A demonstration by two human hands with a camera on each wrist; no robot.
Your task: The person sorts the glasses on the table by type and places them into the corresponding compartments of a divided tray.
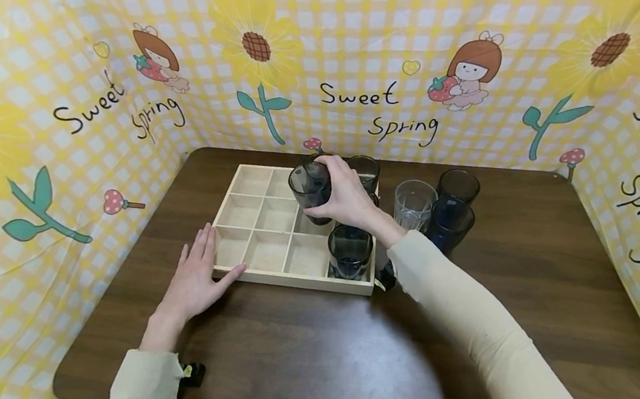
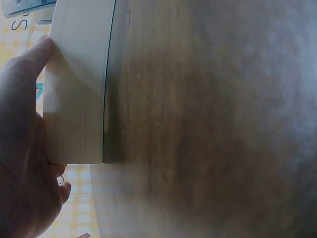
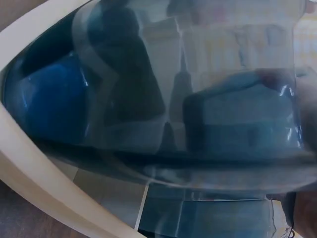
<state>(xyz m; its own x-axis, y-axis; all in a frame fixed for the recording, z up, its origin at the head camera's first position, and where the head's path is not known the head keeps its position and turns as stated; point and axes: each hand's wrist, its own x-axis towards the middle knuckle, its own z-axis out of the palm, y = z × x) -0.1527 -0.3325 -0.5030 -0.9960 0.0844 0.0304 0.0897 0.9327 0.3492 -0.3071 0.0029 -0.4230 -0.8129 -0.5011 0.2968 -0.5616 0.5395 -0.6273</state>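
Smoky glass [image 1: 308, 184], smooth and round-rimmed: I see the right hand [image 1: 348, 189] pinching it between thumb and fingers, in or just above a square compartment; I can't tell which. The left hand [image 1: 195, 276], fingers straight, touches the near-left corner of the pale wooden tray [image 1: 281, 279]. A dark tumbler [image 1: 350, 248] fills its near-right compartment. Rightward, a clear ribbed cup [image 1: 414, 207] stands on the wood-grained table [image 1: 315, 364].
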